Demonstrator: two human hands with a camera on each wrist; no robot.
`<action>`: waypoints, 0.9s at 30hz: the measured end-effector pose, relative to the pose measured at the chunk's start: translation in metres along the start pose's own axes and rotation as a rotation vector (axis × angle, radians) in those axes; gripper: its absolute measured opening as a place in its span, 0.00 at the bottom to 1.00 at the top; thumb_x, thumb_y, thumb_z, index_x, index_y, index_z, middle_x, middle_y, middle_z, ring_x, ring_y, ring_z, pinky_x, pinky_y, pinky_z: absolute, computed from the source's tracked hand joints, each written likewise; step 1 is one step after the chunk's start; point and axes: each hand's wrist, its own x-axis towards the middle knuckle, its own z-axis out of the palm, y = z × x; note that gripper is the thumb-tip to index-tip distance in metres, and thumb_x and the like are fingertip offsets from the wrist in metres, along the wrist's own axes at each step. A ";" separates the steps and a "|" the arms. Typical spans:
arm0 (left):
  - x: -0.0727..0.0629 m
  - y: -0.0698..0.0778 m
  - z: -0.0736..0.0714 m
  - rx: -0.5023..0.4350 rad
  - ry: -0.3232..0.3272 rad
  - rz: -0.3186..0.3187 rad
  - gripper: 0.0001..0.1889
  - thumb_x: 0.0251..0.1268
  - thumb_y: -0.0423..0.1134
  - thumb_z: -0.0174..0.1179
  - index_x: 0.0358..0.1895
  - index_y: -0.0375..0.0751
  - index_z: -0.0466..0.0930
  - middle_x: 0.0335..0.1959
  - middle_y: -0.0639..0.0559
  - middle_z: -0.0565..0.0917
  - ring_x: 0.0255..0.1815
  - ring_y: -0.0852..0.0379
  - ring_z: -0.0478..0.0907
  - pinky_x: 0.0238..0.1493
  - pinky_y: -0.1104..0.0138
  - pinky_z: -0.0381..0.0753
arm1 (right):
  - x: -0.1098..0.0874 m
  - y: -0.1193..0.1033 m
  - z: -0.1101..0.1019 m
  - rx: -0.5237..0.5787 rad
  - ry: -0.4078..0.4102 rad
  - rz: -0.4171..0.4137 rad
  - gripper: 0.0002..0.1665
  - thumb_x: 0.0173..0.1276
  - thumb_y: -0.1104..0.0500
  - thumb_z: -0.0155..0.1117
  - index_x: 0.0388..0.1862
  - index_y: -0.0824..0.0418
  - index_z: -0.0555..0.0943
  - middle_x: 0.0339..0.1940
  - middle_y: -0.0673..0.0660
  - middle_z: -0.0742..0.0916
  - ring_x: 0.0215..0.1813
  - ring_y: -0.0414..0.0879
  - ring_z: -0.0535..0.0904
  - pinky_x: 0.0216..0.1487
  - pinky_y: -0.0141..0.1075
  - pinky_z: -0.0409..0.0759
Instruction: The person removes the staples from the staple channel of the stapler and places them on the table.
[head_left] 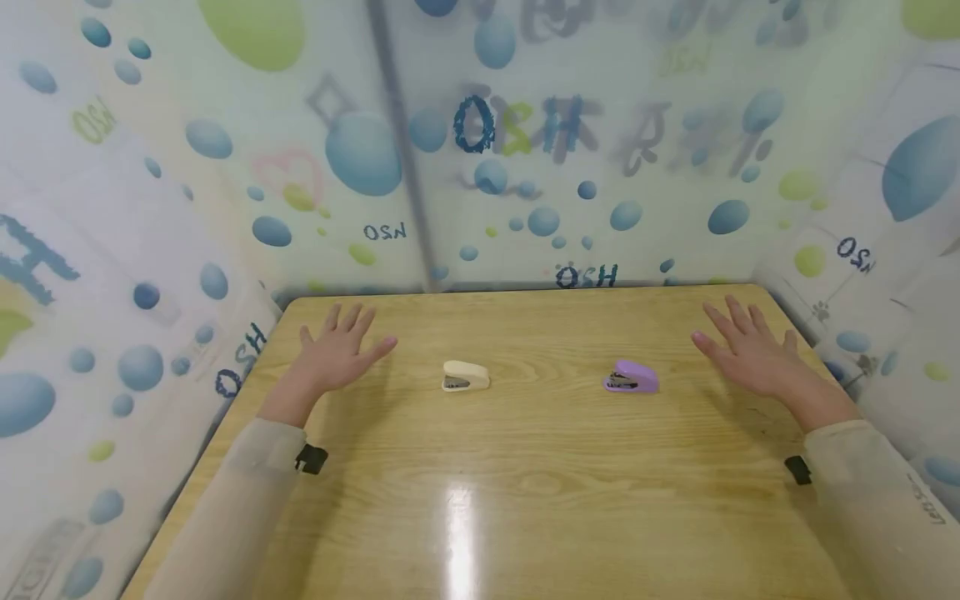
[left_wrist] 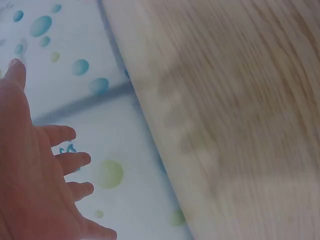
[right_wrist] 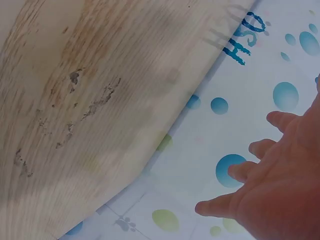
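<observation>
A cream stapler (head_left: 466, 376) lies on the wooden table, left of the middle in the head view. To its right is a purple stapler (head_left: 632, 377), its metal part facing left like the cream one's. My left hand (head_left: 339, 354) hovers over the table's left side with fingers spread, nearest the cream stapler but apart from it. On the other side my right hand (head_left: 753, 354) is held out the same way, to the right of the purple stapler. Neither hand holds anything. Both wrist views show spread fingers beside the table edge and neither stapler.
The wooden table (head_left: 525, 483) has a glossy light reflection near its front. Printed curtains with bubbles and lettering (head_left: 517, 125) stand behind it and at both sides. Dark worn marks (right_wrist: 100, 100) show on the tabletop near the right edge.
</observation>
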 end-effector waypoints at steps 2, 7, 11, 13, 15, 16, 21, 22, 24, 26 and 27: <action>0.000 0.007 -0.003 -0.006 -0.002 0.012 0.54 0.73 0.82 0.31 0.89 0.47 0.40 0.90 0.37 0.40 0.89 0.28 0.29 0.72 0.17 0.27 | 0.000 -0.001 -0.001 -0.003 0.000 -0.002 0.52 0.84 0.26 0.32 0.90 0.53 0.34 0.87 0.68 0.30 0.85 0.80 0.28 0.66 0.89 0.28; 0.007 0.035 -0.011 -0.012 -0.017 0.053 0.55 0.72 0.83 0.31 0.89 0.48 0.42 0.90 0.38 0.42 0.90 0.29 0.32 0.73 0.18 0.29 | 0.001 -0.007 -0.006 -0.008 -0.005 -0.013 0.52 0.84 0.26 0.32 0.90 0.52 0.33 0.88 0.67 0.30 0.85 0.79 0.27 0.67 0.88 0.28; 0.018 0.067 -0.016 -0.013 -0.021 0.110 0.55 0.71 0.84 0.32 0.89 0.51 0.43 0.90 0.41 0.45 0.90 0.32 0.35 0.76 0.20 0.32 | 0.001 -0.020 -0.012 0.018 -0.005 -0.035 0.52 0.84 0.26 0.34 0.90 0.53 0.36 0.88 0.68 0.32 0.86 0.77 0.26 0.68 0.87 0.27; 0.024 0.086 -0.017 -0.018 -0.030 0.143 0.54 0.71 0.84 0.33 0.89 0.52 0.44 0.91 0.43 0.46 0.91 0.34 0.35 0.77 0.21 0.34 | 0.001 -0.028 -0.014 0.033 -0.007 -0.046 0.52 0.84 0.26 0.35 0.91 0.53 0.37 0.89 0.67 0.33 0.86 0.77 0.25 0.68 0.87 0.26; 0.029 0.105 -0.017 -0.021 -0.041 0.175 0.53 0.72 0.83 0.34 0.89 0.53 0.44 0.91 0.44 0.47 0.91 0.35 0.36 0.79 0.22 0.34 | 0.002 -0.034 -0.016 0.046 -0.012 -0.056 0.52 0.84 0.27 0.36 0.91 0.53 0.37 0.89 0.67 0.33 0.86 0.76 0.25 0.68 0.87 0.25; 0.032 0.114 -0.016 -0.014 -0.047 0.190 0.53 0.72 0.83 0.35 0.89 0.54 0.44 0.91 0.44 0.47 0.91 0.35 0.36 0.79 0.23 0.34 | 0.002 -0.037 -0.017 0.050 -0.013 -0.061 0.52 0.84 0.27 0.36 0.91 0.53 0.37 0.89 0.67 0.33 0.86 0.76 0.25 0.68 0.87 0.25; 0.045 0.157 -0.004 0.019 -0.070 0.257 0.52 0.72 0.82 0.37 0.89 0.56 0.44 0.91 0.46 0.47 0.92 0.39 0.38 0.81 0.25 0.36 | 0.004 -0.049 -0.014 0.051 -0.008 -0.091 0.51 0.85 0.28 0.36 0.91 0.54 0.38 0.89 0.66 0.34 0.86 0.76 0.25 0.68 0.87 0.24; 0.048 0.165 -0.001 0.026 -0.075 0.265 0.52 0.72 0.83 0.37 0.89 0.56 0.44 0.91 0.47 0.47 0.92 0.39 0.39 0.81 0.25 0.37 | 0.004 -0.051 -0.013 0.049 -0.007 -0.098 0.51 0.85 0.28 0.36 0.91 0.54 0.39 0.90 0.66 0.34 0.87 0.76 0.26 0.68 0.87 0.25; 0.052 0.179 0.005 0.031 -0.086 0.282 0.52 0.71 0.83 0.37 0.89 0.57 0.44 0.91 0.47 0.47 0.92 0.40 0.39 0.81 0.25 0.38 | 0.004 -0.055 -0.011 0.046 -0.006 -0.109 0.50 0.85 0.27 0.36 0.91 0.52 0.39 0.90 0.66 0.35 0.87 0.77 0.28 0.68 0.87 0.25; 0.055 0.191 0.009 0.033 -0.094 0.296 0.52 0.70 0.84 0.37 0.89 0.58 0.45 0.91 0.48 0.48 0.92 0.40 0.40 0.82 0.26 0.40 | 0.004 -0.059 -0.008 0.045 -0.008 -0.118 0.50 0.84 0.27 0.37 0.91 0.52 0.40 0.90 0.67 0.37 0.87 0.77 0.29 0.68 0.87 0.25; 0.056 0.197 0.011 0.032 -0.097 0.304 0.52 0.70 0.84 0.37 0.89 0.58 0.45 0.91 0.48 0.48 0.92 0.40 0.40 0.82 0.26 0.41 | 0.004 -0.060 -0.007 0.043 -0.007 -0.122 0.50 0.84 0.27 0.37 0.91 0.52 0.40 0.90 0.67 0.37 0.87 0.77 0.30 0.68 0.87 0.26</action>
